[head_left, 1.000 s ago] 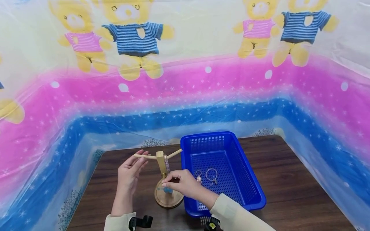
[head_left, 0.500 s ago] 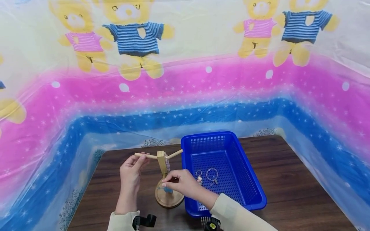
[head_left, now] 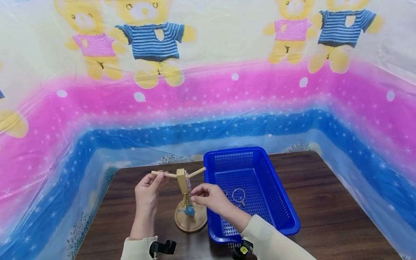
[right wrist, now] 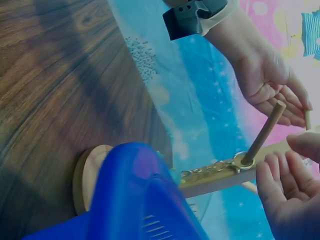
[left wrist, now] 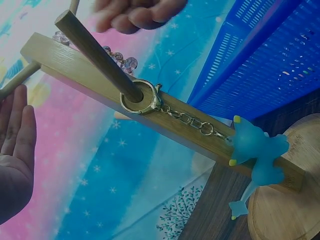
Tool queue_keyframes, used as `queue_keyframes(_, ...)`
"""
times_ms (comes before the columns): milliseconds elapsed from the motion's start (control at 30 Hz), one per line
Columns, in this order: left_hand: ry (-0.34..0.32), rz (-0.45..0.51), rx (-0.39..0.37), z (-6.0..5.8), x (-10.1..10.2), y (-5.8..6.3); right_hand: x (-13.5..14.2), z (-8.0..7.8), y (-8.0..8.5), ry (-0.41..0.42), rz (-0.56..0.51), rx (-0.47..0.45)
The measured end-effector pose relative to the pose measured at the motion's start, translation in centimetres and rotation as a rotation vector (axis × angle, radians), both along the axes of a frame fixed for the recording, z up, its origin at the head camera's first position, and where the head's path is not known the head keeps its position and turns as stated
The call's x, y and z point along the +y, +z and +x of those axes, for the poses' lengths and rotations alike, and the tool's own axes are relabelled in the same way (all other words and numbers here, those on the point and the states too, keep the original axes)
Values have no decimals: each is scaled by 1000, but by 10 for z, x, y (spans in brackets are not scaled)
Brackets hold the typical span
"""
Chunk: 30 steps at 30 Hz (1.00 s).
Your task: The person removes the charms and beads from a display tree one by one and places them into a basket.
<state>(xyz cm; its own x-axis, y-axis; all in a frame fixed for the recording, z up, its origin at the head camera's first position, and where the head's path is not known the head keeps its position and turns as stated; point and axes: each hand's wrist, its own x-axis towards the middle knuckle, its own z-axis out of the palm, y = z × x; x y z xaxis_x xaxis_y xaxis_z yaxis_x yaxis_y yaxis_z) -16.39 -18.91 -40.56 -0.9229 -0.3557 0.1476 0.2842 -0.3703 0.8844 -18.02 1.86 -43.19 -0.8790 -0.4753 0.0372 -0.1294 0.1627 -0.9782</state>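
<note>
A wooden stand (head_left: 182, 182) with a round base and several pegs stands on the table. My left hand (head_left: 147, 191) pinches its left peg (head_left: 169, 174) between thumb and fingers. A keychain with a blue winged figure (left wrist: 257, 155) hangs by its gold ring (left wrist: 136, 96) from the peg that points toward me. My right hand (head_left: 211, 198) is just right of the post, fingers bent loosely; in the right wrist view its fingertips (right wrist: 280, 165) stand apart from the ring, holding nothing. A pink beaded bracelet (head_left: 187, 180) hangs behind, beside the post.
The blue plastic basket (head_left: 282, 202) stands right of the stand, close to its base. Inside lies a beaded bracelet (head_left: 238, 195); another ring beside it is partly hidden by my right hand. A patterned cloth (head_left: 208, 90) surrounds the dark wooden table (head_left: 331, 209).
My left fingers have closed on the left peg. The right hand has let go of the keychain and moved slightly right and up, leaving the blue figure in view.
</note>
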Motion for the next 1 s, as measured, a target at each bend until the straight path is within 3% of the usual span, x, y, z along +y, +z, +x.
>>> queue_keyframes(433,7,10,-24,-1,0,0,-5,6,-11,-57,47,-72)
queue_keyframes(700,10,10,-18,-1,0,0,-15,1,-17,-97,28,-90)
queue_keyframes(1000,-1,13,-4,-2,0,0,-27,-4,-23,-190,-8,-51)
